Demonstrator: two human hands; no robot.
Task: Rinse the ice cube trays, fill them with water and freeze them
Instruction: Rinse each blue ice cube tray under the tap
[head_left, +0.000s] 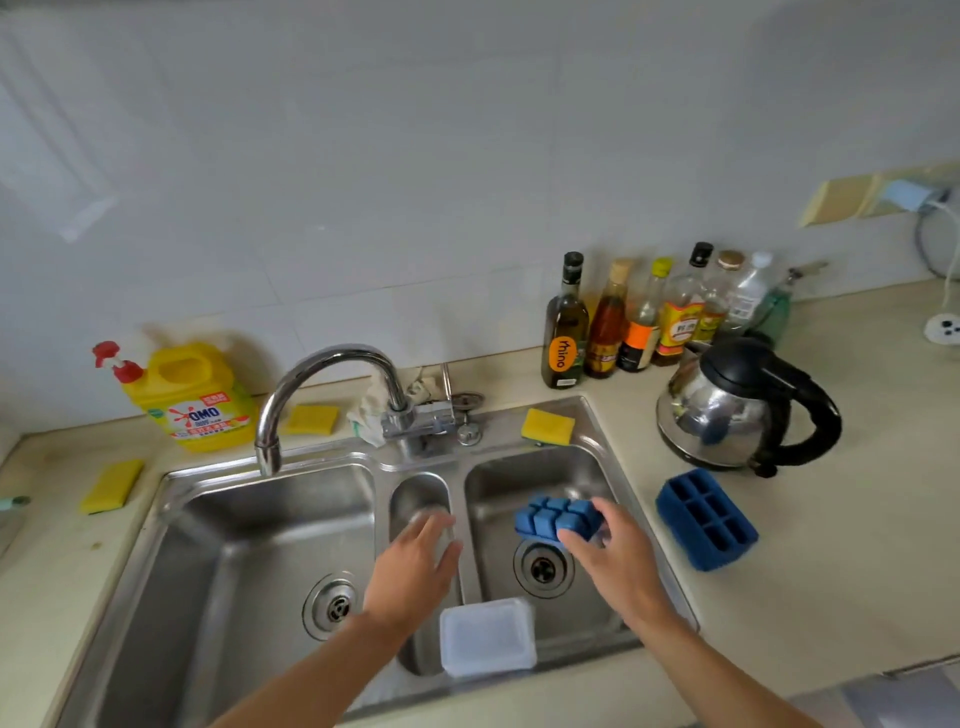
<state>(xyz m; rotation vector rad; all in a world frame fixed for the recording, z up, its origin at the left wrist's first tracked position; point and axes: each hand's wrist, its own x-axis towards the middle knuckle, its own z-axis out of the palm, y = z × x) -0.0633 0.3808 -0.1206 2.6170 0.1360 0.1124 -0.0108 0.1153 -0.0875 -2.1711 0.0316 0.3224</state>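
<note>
Your right hand (613, 556) grips a blue ice cube tray (553, 514) upside down over the right sink bowl (511, 475), your left hand (410, 571) spreads loose, holding nothing, and the second tray (706, 519) sits on the counter (831, 597) nearby.

The yellow detergent jug (200, 397) reads "OMO"; the dark olive oil bottle (565, 332) has an orange label reading "Mino".

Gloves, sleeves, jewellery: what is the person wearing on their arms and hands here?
Both forearms are bare to the frame edge; no sleeves show. The left hand and right hand wear no gloves, and no watch, bracelet or ring is visible.
</note>
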